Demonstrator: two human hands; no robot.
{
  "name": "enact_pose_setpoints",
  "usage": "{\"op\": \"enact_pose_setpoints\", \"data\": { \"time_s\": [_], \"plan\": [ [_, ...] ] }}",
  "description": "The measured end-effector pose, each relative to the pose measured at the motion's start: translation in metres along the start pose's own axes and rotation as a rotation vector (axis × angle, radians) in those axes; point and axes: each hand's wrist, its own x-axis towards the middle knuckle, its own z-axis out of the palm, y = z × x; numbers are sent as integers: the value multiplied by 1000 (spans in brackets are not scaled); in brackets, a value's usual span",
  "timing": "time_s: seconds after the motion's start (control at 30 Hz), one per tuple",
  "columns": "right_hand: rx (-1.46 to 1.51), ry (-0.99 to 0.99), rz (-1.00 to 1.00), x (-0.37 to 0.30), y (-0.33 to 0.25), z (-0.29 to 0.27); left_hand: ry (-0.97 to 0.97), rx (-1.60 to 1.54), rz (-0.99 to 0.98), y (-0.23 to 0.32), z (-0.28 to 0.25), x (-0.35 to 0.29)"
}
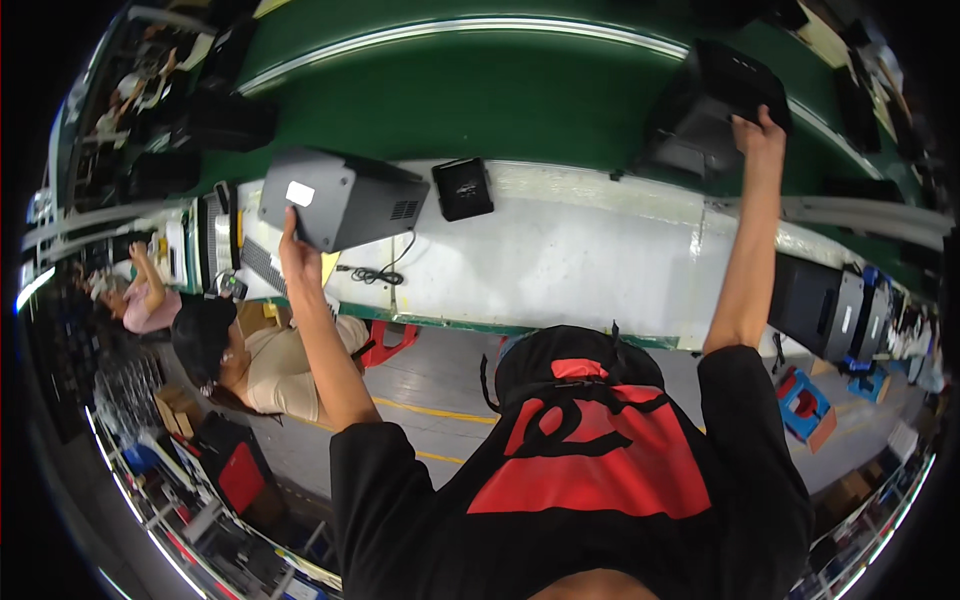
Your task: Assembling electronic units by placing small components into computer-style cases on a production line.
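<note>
Dark-grey vented appliance (365, 205) tilted in the grasp of the left hand (300, 258), black cord (374, 275) just right of that hand, black square tray (464, 190) farther right, right hand (762, 140) touching black boxy appliance (705, 100), grip unclear.

The place looks like a factory assembly hall — a long green work surface (540, 110) with a metal rail (470, 29) runs beside a white bench (570, 265), dark boxy units (345, 200) recur along both, co-workers (280, 372) are nearby, and yellow stripes (430, 409) mark the gray floor (455, 365).
</note>
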Motion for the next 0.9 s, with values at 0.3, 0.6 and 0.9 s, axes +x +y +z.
{"op": "enact_pose_setpoints", "data": {
  "time_s": [0.3,0.6,0.9],
  "plan": [
    [48,-89,-144,-43,-2,-55,42,-56,212,-10,29,-5],
    [31,-72,-90,-88,3,-113,140,-38,528,95,113,-81],
    [-411,-677,1533,-301,246,-189,-756,151,471,206,181,-266]
  ]
}}
